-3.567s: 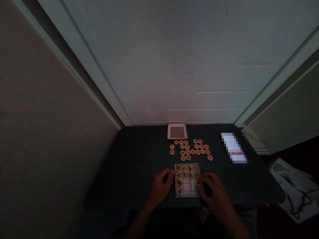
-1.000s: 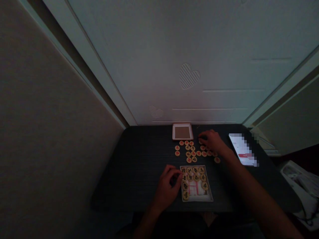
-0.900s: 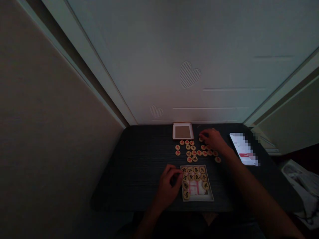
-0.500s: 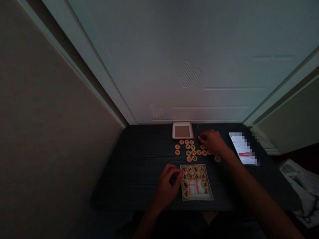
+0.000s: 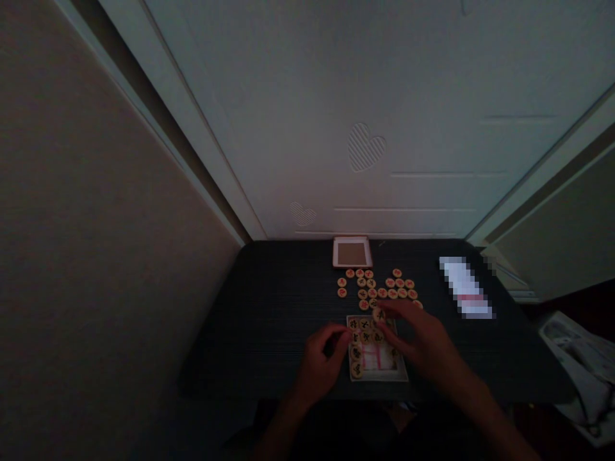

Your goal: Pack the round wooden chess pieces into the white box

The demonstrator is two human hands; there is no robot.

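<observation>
A shallow white box (image 5: 379,376) near the table's front edge holds several round wooden pieces with dark characters along its back and sides; its middle shows a white and pink bottom. My right hand (image 5: 423,333) is over the box's back right, its fingers closed on a round piece (image 5: 379,315). At the box's left rim is my left hand (image 5: 323,358), thumb and fingertips brought together; whatever is between them is too small to make out. Behind the box lie several loose pieces (image 5: 382,293), mostly red-marked, some with dark characters.
The box lid (image 5: 352,252) lies at the back of the dark table (image 5: 259,320), against a white panel with raised hearts. A lit phone (image 5: 466,288) lies at the right. Beyond the table's right edge is a pale bag-like object (image 5: 576,365).
My right hand has come from the loose pieces at the back towards me and over the box, carrying a round piece. My left hand has stayed at the box's left rim.
</observation>
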